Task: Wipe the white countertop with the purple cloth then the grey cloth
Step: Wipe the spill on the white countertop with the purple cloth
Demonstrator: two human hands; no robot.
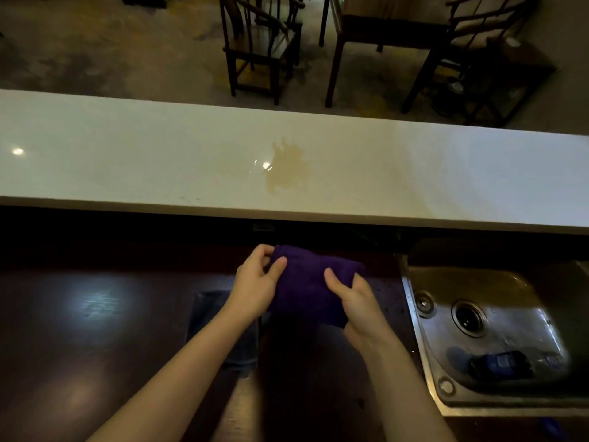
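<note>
The purple cloth is folded and held over the dark lower counter, just below the front edge of the white countertop. My left hand pinches its left edge and my right hand grips its right side. A brownish liquid spill lies on the white countertop straight beyond the hands. The grey cloth lies flat on the dark counter, partly hidden under my left forearm.
A steel sink is set into the lower counter at the right, with a dark blue object in its basin. Beyond the white countertop stand wooden chairs and a table on the floor.
</note>
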